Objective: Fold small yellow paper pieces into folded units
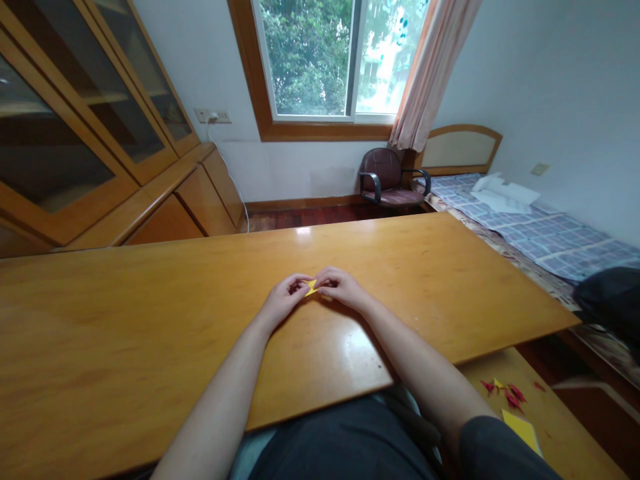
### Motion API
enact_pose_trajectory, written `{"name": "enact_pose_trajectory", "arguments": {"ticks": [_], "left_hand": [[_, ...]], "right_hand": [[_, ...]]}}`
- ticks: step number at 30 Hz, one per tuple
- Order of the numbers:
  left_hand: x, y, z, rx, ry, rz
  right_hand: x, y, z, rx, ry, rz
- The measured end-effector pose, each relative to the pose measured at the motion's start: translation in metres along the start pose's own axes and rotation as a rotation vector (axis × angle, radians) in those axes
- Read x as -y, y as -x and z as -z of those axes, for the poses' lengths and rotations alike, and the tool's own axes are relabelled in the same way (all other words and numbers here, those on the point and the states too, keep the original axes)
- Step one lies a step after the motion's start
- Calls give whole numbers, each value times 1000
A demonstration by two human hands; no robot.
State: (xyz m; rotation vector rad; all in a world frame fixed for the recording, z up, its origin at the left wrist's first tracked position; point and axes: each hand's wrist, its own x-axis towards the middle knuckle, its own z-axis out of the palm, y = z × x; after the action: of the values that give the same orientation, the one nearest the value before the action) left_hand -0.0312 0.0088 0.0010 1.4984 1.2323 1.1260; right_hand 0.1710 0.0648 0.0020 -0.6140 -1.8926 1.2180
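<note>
Over the middle of the wooden table, a small piece of yellow paper shows between my two hands. My left hand pinches its left side, thumb and fingers closed on it. From the other side, my right hand grips the paper's right edge with bent fingers. Most of the paper is hidden by the fingers, so its full folded shape cannot be made out.
A lower surface at the right holds small red and yellow folded paper pieces and a yellow paper sheet. Beyond the table are an armchair, a bed with a black bag, and a glass-door cabinet.
</note>
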Motion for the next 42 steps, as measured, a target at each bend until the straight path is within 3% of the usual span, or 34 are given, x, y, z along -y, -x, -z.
{"name": "enact_pose_trajectory", "arguments": {"ticks": [10, 17, 27, 42], "left_hand": [[0, 1, -1, 12, 21, 0], [3, 3, -1, -44, 13, -55], [-7, 8, -6, -237, -213, -169], [-14, 9, -8, -258, -297, -242]], "right_hand": [[-4, -1, -3, -29, 60, 51], [0, -1, -5, -182, 106, 67], [9, -2, -12, -169, 40, 61], [10, -5, -12, -145, 57, 41]]}}
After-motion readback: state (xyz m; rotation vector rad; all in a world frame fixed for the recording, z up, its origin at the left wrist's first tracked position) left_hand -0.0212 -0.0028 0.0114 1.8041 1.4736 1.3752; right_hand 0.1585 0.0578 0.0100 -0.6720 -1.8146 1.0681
